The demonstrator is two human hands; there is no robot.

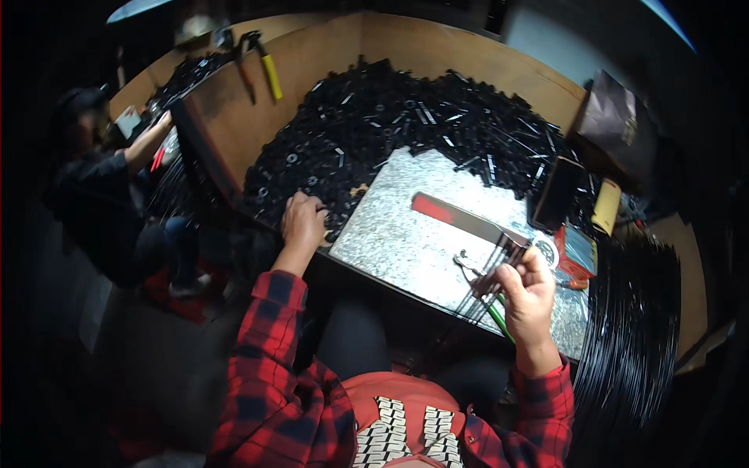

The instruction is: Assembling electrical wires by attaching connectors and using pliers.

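Thin black rods (485, 285), a small bundle too overlapped to count, gripped between thumb and fingers of the right hand (530, 295), over the right part of the pale speckled surface (381, 234), near its front edge. Left hand (303, 223) by the surface's left corner, at the near edge of the black parts heap (406, 109), fingers curled; cannot tell whether gripping anything. Open room between left hand and red-ended flat bar (468, 220); tighter along the right edge, long black rods (632, 327) just beyond. Counted: one flat bar, one green-handled tool (498, 315), one phone-like slab (557, 193), one yellow block (606, 207).
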